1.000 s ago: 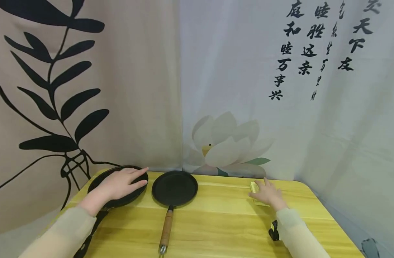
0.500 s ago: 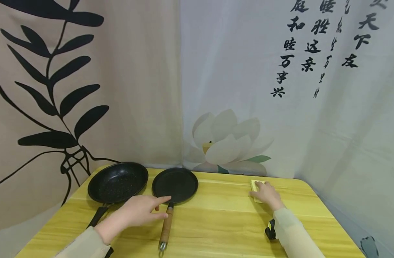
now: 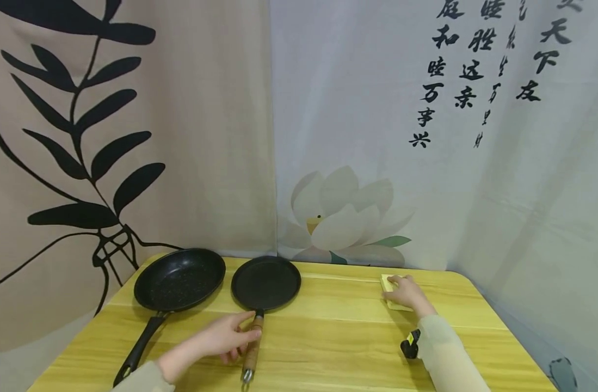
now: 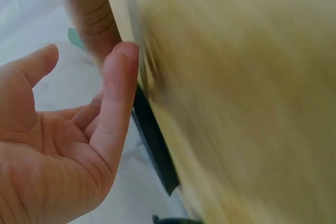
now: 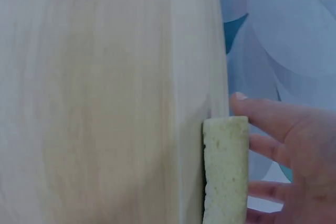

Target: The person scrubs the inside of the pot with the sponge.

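My left hand (image 3: 219, 338) is at the wooden handle (image 3: 252, 348) of a flat black crepe pan (image 3: 266, 283) in the head view. In the left wrist view, thumb and forefinger stand apart beside that handle (image 4: 90, 17), not closed round it. On the table's far right lies a yellow sponge (image 3: 395, 306). My right hand (image 3: 407, 292) rests over it. The right wrist view has the fingertips at the upper face of the sponge (image 5: 227, 169) and one digit near its end. The sponge's underside has a dark edge.
A deeper black frying pan (image 3: 179, 280) stands at the far left, its black handle (image 3: 141, 345) pointing toward me. All lie on a yellow wooden table (image 3: 328, 337). A printed curtain (image 3: 347, 109) hangs behind. A small black device (image 3: 410, 344) sits at my right wrist.
My left hand has come from above the frying pan, toward me and rightward, to the crepe pan's handle. My right hand stays at the sponge, its fingers drawn closer together.
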Demonstrator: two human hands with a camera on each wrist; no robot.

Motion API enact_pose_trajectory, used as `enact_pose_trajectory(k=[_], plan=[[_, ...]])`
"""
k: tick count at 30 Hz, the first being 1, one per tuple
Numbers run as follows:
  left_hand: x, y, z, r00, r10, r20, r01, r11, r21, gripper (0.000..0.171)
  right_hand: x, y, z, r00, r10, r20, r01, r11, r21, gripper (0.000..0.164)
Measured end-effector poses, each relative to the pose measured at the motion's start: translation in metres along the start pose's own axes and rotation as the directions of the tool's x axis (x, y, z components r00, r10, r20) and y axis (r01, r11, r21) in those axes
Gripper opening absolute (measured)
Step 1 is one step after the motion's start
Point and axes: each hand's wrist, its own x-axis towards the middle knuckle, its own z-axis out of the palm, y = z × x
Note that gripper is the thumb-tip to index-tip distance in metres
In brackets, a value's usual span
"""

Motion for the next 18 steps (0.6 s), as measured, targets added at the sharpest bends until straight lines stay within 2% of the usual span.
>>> enact_pose_trajectory(k=[5, 11, 18], plan=[[0.000, -0.001, 0.007, 0.999, -0.039, 0.026, 0.040, 0.998, -0.038, 0.083, -0.005, 0.006, -0.002, 1.000, -0.018, -0.002, 0.018, 0.998, 0.065, 0.061], [0.001, 0.000, 0.013, 0.997, -0.045, 0.055, 0.049, 0.997, -0.067, 0.092, -0.009, 0.015, -0.001, 0.999, -0.022, -0.025, 0.025, 0.989, 0.147, 0.061], [-0.001, -0.002, 0.016, 0.994, -0.056, 0.092, 0.067, 0.991, -0.115, 0.096, -0.012, 0.018, 0.004, 0.998, -0.021, -0.052, 0.030, 0.983, 0.184, 0.060]])
